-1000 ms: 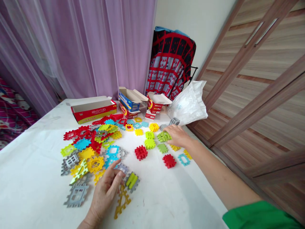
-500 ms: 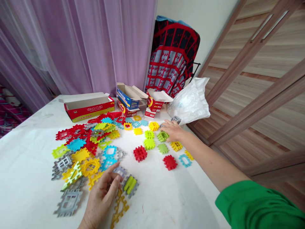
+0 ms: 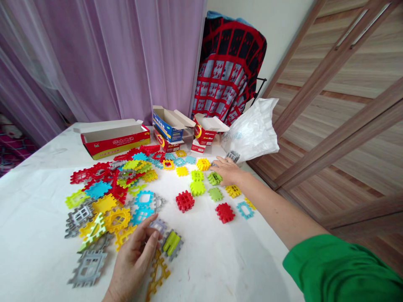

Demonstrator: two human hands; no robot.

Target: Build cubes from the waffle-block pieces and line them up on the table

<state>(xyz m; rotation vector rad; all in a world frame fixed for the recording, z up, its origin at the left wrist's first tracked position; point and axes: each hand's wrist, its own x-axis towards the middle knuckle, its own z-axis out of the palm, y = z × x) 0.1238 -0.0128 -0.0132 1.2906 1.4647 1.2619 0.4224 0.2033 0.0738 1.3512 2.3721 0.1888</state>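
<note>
Many coloured interlocking plastic tiles lie spread over a white-covered table (image 3: 37, 218). My right hand (image 3: 228, 171) reaches far across and rests on a green tile (image 3: 215, 178), fingers around it. A yellow tile (image 3: 233, 191) sits just beside that wrist. My left hand (image 3: 134, 260) lies near the front, fingers spread, touching a grey tile (image 3: 159, 225) and next to a grey piece with a green insert (image 3: 172, 243). A dark yellow triangular tile (image 3: 159, 274) lies under its thumb side. Two red blocks (image 3: 185, 201) (image 3: 225, 212) sit between the hands.
An open red box (image 3: 115, 138), a blue box (image 3: 168, 126) and a small red box (image 3: 204, 136) stand at the table's back. A white plastic bag (image 3: 252, 132) lies at the right edge. Purple curtains, a red patterned cloth on a rack and wooden doors surround the table.
The view shifted slightly right. My right hand drew a little back along the green tile, uncovering the yellow tile by the wrist. The left hand barely moved.
</note>
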